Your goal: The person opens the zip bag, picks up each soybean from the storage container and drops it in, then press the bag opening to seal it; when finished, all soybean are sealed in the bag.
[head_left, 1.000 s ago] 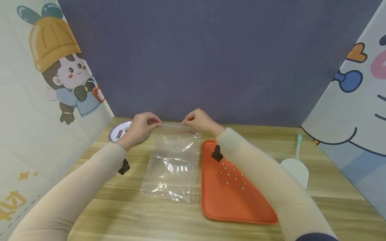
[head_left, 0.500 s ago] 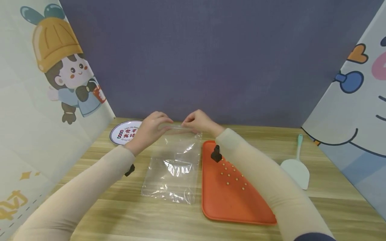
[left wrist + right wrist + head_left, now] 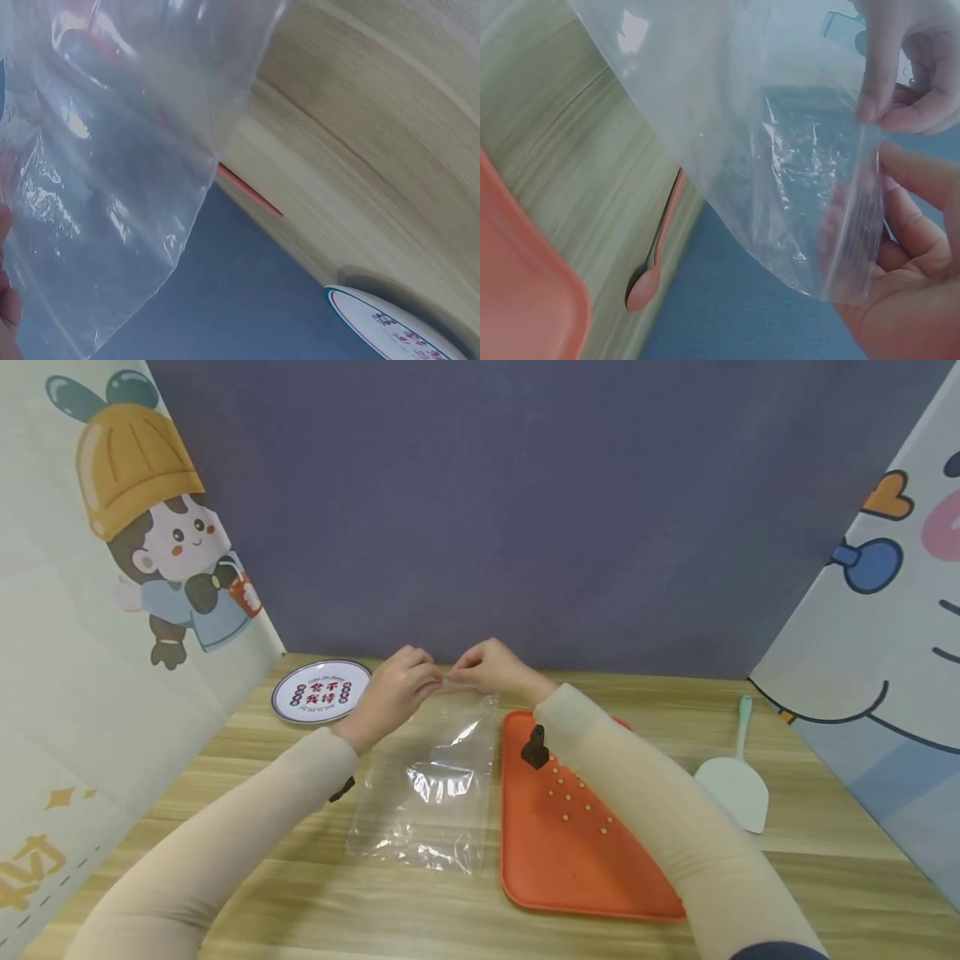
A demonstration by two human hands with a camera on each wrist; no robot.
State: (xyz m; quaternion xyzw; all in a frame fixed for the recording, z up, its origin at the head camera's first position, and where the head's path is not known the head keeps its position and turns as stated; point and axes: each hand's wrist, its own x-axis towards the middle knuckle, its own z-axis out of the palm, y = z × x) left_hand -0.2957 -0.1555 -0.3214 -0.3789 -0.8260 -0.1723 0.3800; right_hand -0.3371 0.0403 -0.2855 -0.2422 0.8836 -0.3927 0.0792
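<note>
A clear zip bag [image 3: 427,777] hangs from both hands over the table, its zip edge at the top. My left hand [image 3: 401,689] pinches that edge with thumb and finger, near the middle of the opening. Close beside it, my right hand [image 3: 495,670] grips the zip edge toward the right corner. In the right wrist view the left hand [image 3: 915,71] sits just above the right hand [image 3: 915,247], and the bag [image 3: 727,150] drapes to the left. Part of the right fingers shows through the plastic.
An orange tray [image 3: 577,877] bearing several small pale round pieces lies under my right forearm. A white plate [image 3: 322,691] with red characters stands at the back left. A pale green spatula [image 3: 738,785] lies at the right. An orange spoon [image 3: 645,289] lies near the table's back edge.
My left hand has moved right along the zip edge from the left corner to beside the right hand, uncovering the plate. The right hand has barely moved.
</note>
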